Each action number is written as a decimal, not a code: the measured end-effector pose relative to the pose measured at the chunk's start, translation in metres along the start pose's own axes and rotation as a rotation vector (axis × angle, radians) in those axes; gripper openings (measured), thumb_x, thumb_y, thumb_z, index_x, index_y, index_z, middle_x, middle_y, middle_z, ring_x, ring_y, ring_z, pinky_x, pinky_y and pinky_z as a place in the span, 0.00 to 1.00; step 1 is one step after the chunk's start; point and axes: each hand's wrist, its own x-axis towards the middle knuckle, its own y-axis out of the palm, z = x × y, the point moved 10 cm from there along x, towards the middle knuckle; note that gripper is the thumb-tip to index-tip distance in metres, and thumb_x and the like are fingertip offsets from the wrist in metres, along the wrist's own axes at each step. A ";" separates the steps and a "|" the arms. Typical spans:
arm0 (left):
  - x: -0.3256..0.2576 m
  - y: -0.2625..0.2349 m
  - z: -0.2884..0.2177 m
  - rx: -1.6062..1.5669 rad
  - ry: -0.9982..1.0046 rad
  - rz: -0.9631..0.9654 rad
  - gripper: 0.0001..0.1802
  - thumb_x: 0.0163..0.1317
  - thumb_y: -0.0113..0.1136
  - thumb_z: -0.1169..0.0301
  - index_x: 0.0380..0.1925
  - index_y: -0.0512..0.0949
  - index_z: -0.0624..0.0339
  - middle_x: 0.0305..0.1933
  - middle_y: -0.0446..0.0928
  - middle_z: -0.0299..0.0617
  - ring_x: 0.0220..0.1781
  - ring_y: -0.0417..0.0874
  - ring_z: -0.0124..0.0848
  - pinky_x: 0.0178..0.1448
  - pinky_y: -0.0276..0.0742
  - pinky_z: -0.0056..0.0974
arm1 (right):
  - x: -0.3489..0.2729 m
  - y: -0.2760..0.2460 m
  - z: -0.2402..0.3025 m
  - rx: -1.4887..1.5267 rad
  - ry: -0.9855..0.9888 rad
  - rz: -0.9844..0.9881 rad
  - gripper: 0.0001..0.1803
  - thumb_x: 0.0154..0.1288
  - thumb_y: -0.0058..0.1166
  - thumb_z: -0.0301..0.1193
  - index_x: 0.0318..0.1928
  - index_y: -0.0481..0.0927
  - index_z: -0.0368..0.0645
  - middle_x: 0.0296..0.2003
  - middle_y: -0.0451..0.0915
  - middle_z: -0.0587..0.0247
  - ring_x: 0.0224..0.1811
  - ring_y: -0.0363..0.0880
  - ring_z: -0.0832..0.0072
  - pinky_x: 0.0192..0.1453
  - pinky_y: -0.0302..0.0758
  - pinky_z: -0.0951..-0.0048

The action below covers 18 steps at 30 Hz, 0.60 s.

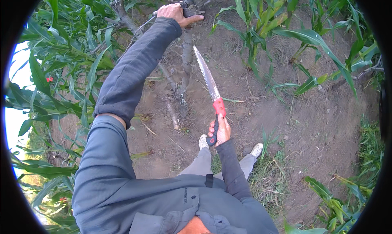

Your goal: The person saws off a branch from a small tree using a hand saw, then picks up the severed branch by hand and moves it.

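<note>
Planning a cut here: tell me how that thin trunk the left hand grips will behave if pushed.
The trunk looks slim and bare, so it probably flexes rather than stands rigid. The left hand grips it high up, which likely steadies it. Its rough bark should resist slipping. The saw in the right hand is not touching it.

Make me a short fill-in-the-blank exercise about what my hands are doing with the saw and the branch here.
1. The right hand holds a pruning saw by its red and ____ handle.
2. The left hand grips a thin bare ____ at arm's length.
3. The saw's blade points ____ from the body, touching nothing.
4. The light-coloured shoes stand on bare ____.

Missing words: black; branch; away; soil
</note>
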 end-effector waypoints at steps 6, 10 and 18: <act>0.001 0.010 0.007 0.042 -0.019 0.005 0.46 0.39 0.49 0.20 0.24 0.81 0.56 0.16 0.77 0.44 0.21 0.81 0.41 0.29 0.77 0.45 | 0.074 0.027 -0.013 0.118 0.004 0.053 0.16 0.68 0.51 0.43 0.49 0.68 0.48 0.24 0.69 0.67 0.20 0.69 0.80 0.19 0.69 0.75; 0.003 0.009 0.006 0.064 -0.011 -0.065 0.47 0.38 0.48 0.19 0.16 0.80 0.57 0.12 0.74 0.44 0.16 0.79 0.39 0.25 0.75 0.44 | 0.108 0.054 -0.013 0.072 0.024 0.077 0.15 0.68 0.50 0.43 0.46 0.68 0.49 0.24 0.69 0.67 0.19 0.68 0.80 0.18 0.68 0.75; 0.003 0.009 0.009 0.127 0.001 -0.190 0.47 0.38 0.47 0.19 0.09 0.79 0.57 0.06 0.70 0.43 0.13 0.76 0.39 0.24 0.72 0.41 | 0.171 0.079 -0.015 0.074 0.071 0.118 0.19 0.67 0.52 0.45 0.48 0.67 0.46 0.24 0.68 0.66 0.18 0.67 0.80 0.19 0.66 0.75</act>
